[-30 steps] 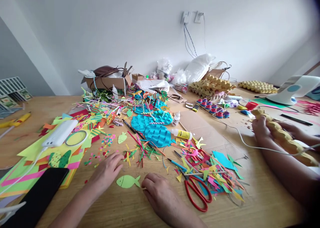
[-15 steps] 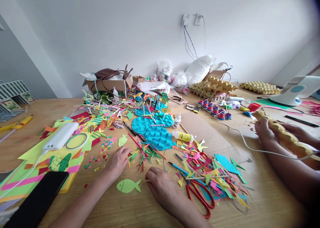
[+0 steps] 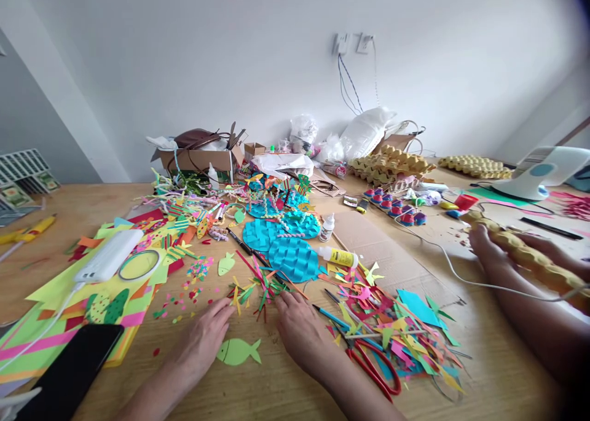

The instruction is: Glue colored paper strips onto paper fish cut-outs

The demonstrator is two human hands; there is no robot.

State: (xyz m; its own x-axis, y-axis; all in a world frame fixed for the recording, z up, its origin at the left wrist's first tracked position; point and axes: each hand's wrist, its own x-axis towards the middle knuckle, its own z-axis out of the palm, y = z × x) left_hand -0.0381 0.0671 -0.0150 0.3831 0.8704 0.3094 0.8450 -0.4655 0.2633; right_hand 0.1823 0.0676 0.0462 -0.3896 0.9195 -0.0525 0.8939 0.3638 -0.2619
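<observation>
A pale green paper fish (image 3: 238, 351) with a drawn eye and gill line lies flat on the table between my hands. My left hand (image 3: 208, 330) rests beside it, fingers stretched toward a small pile of cut paper strips (image 3: 262, 291), nothing visible in its grasp. From the other side my right hand (image 3: 302, 329) reaches over the same strips, fingers extended and fingertips at their edge; what lies beneath is hidden. Just beyond sits a blue woven-paper oval (image 3: 292, 256). A smaller green paper fish (image 3: 225, 263) lies farther up, near scattered confetti dots (image 3: 199, 269).
Red-handled scissors (image 3: 375, 369) lie among paper scraps at right, near a yellow-labelled glue bottle (image 3: 338, 256). Coloured sheets (image 3: 43, 341), a white power bank (image 3: 110, 256) and a black phone (image 3: 76, 372) are at left. Another person's hands hold an egg carton (image 3: 525, 249).
My right hand has moved forward onto the paper strips. My left hand has shifted slightly down and left, beside the strips. The green fish stays in place.
</observation>
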